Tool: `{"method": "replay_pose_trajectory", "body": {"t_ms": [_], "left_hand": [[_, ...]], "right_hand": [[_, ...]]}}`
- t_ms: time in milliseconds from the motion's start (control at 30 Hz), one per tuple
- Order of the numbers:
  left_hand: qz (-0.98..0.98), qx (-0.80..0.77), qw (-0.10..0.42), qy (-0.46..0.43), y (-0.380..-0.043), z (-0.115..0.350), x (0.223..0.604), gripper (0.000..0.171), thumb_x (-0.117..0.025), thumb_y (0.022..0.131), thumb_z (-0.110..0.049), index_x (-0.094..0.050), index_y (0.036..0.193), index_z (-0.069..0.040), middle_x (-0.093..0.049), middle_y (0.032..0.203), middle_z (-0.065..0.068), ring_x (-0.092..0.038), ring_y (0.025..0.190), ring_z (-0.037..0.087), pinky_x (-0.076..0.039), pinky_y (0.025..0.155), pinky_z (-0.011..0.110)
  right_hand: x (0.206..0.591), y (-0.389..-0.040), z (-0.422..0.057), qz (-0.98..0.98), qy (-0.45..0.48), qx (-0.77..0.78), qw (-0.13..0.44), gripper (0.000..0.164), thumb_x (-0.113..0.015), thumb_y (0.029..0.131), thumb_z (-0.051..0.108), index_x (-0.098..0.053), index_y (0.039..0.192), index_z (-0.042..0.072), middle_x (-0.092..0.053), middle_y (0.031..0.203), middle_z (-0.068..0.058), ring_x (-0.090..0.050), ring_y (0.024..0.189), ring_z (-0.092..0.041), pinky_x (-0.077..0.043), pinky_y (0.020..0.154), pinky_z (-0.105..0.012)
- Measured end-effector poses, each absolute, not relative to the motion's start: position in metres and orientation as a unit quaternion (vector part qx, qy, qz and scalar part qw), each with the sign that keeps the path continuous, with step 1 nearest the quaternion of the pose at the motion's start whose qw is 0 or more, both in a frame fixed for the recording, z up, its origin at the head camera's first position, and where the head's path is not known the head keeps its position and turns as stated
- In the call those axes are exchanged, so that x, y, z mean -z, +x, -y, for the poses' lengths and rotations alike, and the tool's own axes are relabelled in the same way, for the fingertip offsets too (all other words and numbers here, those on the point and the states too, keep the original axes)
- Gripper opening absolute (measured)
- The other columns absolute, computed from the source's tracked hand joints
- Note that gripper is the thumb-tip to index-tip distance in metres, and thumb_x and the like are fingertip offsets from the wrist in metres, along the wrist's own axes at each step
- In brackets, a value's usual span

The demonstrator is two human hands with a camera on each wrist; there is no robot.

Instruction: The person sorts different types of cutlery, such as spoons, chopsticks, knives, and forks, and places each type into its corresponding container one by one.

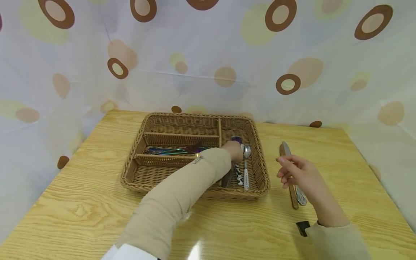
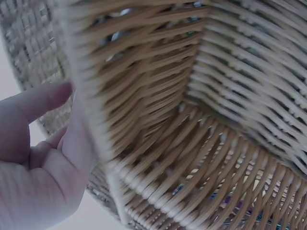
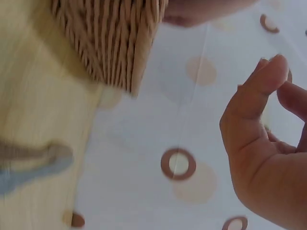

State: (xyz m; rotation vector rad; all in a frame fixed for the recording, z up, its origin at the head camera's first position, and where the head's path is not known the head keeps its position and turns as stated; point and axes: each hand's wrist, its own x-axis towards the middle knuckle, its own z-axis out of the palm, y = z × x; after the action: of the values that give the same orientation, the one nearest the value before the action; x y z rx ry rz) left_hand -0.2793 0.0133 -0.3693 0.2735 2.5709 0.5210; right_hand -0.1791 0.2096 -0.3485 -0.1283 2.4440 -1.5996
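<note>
My left hand (image 1: 233, 150) reaches into the right compartment of a wicker cutlery basket (image 1: 264, 169). In the left wrist view its thumb and fingers are beside the woven divider (image 2: 144, 81), with the fingertips hidden; I cannot tell whether it grips anything. Around that hand lie a spoon with a white handle (image 1: 246, 177), a black-and-white spotted handle (image 1: 238, 175), a purple piece (image 1: 236, 139) and dark handles (image 1: 226, 178). My right hand (image 1: 297, 173) hovers over the table with loosely bent fingers, holding nothing. Beneath it lie a silver knife (image 1: 286, 147) with an ornate handle and a brown knife (image 1: 294, 200).
Shiny multicoloured cutlery (image 1: 172, 150) fills part of the middle-left compartment. The wooden table (image 1: 65, 202) carries the basket near its back edge. A patterned cloth (image 1: 195, 72) hangs behind. A small black piece (image 1: 303, 228) shows by the right sleeve.
</note>
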Motion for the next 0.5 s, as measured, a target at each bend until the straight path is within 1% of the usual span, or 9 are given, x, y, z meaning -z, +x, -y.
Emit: {"method": "replay_pose_trajectory", "body": {"t_ms": [67,100,167,233,300,400,500], "left_hand": [[-0.933,-0.252,0.244,0.079,-0.278,-0.009,0.364,0.019,-0.052,0.093,-0.012,-0.067,0.094,0.000,-0.068,0.086,0.010,-0.051,0.053,0.012,-0.045,0.050,0.020],[-0.927,-0.279,0.241,0.070,-0.278,-0.006,0.361,0.021,-0.052,0.094,-0.012,-0.067,0.098,0.001,-0.069,0.084,0.012,-0.056,0.054,0.014,-0.050,0.054,0.022],[-0.911,-0.340,0.227,0.052,-0.278,0.001,0.355,0.025,-0.051,0.094,-0.012,-0.066,0.102,0.005,-0.070,0.083,0.015,-0.064,0.060,0.019,-0.056,0.059,0.026],[-0.894,-0.391,0.215,0.032,-0.278,0.008,0.349,0.027,-0.050,0.094,-0.012,-0.064,0.107,0.007,-0.070,0.087,0.017,-0.069,0.071,0.024,-0.057,0.067,0.030],[-0.882,-0.423,0.207,0.020,-0.282,0.016,0.346,0.029,-0.049,0.096,-0.014,-0.063,0.108,0.008,-0.070,0.095,0.019,-0.070,0.082,0.028,-0.058,0.071,0.032],[-0.872,-0.448,0.196,-0.001,-0.290,0.026,0.346,0.033,-0.047,0.097,-0.016,-0.060,0.114,0.009,-0.070,0.099,0.020,-0.069,0.089,0.030,-0.057,0.072,0.032],[-0.878,-0.441,0.184,-0.014,-0.297,0.032,0.349,0.034,-0.046,0.098,-0.017,-0.058,0.118,0.008,-0.070,0.098,0.019,-0.070,0.086,0.028,-0.057,0.071,0.031]], "right_hand": [[0.349,-0.183,-0.222,-0.850,-0.035,0.517,0.099,0.042,-0.047,0.099,0.032,-0.050,0.118,-0.006,-0.059,0.073,0.007,-0.057,0.061,-0.009,-0.054,0.058,-0.027],[0.349,-0.186,-0.228,-0.864,-0.031,0.493,0.095,0.040,-0.047,0.099,0.030,-0.051,0.117,-0.006,-0.059,0.073,0.006,-0.057,0.061,-0.009,-0.054,0.058,-0.027],[0.353,-0.191,-0.241,-0.894,-0.022,0.438,0.093,0.038,-0.048,0.099,0.025,-0.054,0.113,-0.009,-0.060,0.074,0.004,-0.057,0.060,-0.008,-0.054,0.057,-0.027],[0.359,-0.196,-0.252,-0.919,-0.014,0.381,0.100,0.035,-0.048,0.099,0.021,-0.056,0.110,-0.011,-0.061,0.074,0.000,-0.057,0.061,-0.010,-0.054,0.057,-0.027],[0.366,-0.199,-0.260,-0.934,-0.004,0.337,0.121,0.031,-0.047,0.098,0.017,-0.058,0.105,-0.011,-0.060,0.073,-0.004,-0.056,0.061,-0.012,-0.053,0.057,-0.028],[0.377,-0.203,-0.265,-0.941,0.008,0.301,0.158,0.024,-0.047,0.097,0.013,-0.058,0.096,-0.008,-0.057,0.067,-0.005,-0.054,0.059,-0.016,-0.049,0.056,-0.031],[0.387,-0.206,-0.264,-0.946,0.007,0.274,0.174,0.022,-0.049,0.095,0.013,-0.058,0.089,-0.005,-0.055,0.062,-0.004,-0.050,0.056,-0.015,-0.045,0.054,-0.031]]}}
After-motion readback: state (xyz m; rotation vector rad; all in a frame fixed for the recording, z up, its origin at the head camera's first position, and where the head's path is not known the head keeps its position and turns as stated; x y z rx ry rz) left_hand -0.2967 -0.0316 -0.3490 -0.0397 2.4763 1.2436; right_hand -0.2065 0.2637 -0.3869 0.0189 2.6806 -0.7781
